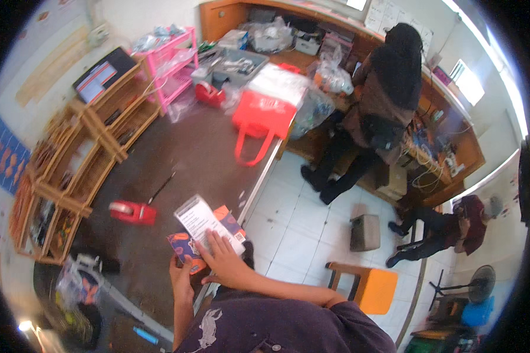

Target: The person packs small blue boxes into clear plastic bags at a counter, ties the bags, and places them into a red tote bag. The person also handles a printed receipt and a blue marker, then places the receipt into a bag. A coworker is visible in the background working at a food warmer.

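Note:
A flat purple-and-orange patterned packet or box (182, 245) lies at the table edge right before me. My left hand (182, 278) grips its near left corner, thumb on top. Across the packet lies a white paper slip (196, 218) bearing printed writing. My right hand (224, 260) rests flat on the lower part of this slip, covering some of it and of the packet. Farther left on the tabletop sits a red tape dispenser (134, 213), with a dark pen (162, 187) beside it.
Wooden compartment racks (84, 163) line the table's left side. A red bag (265, 114), a second red tape dispenser (210, 95) and a grey bin (243, 64) occupy the far end. Right of the table stand an orange-topped stool (377, 291) and a person (380, 97); another person (450, 225) sits farther off.

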Motion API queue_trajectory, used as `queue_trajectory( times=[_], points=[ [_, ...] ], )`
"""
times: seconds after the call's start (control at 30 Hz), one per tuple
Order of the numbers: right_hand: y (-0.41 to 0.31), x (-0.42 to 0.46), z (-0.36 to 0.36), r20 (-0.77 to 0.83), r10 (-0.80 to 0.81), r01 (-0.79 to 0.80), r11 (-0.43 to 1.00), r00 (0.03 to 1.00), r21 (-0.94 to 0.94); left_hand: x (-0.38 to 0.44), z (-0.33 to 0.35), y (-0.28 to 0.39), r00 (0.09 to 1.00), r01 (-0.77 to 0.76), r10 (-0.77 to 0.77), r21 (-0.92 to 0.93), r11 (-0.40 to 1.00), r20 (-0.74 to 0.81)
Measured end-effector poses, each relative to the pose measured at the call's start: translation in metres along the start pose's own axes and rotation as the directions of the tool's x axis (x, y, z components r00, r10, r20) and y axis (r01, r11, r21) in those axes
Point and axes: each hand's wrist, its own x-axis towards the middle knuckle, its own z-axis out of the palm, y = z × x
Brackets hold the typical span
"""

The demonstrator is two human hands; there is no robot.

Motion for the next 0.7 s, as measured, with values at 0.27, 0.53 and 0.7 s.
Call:
queue_trajectory(
  times=[0.27, 0.53, 0.7],
  points=[
    [0.173, 0.082, -0.067, 0.143, 0.007, -0.068, 0.901, 0.990, 0.429, 0.137, 0.114, -0.022, 0.964, 0.211, -0.212, 0.025, 0.977, 0.161],
    [0.409, 0.205, -0.185, 0.129, 0.350, -0.357, 0.731, 0.928, 0.582, 0.249, 0.170, -0.022, 0.979, 0.086, -0.092, -0.037, 0.996, -0.181],
    [0.605, 0.311, -0.274, -0.386, 0.258, -0.204, 0.963, 0.886, 0.175, 0.294, 0.156, -0.050, 0.929, -0.088, 0.136, 0.153, 0.984, -0.345]
  ],
)
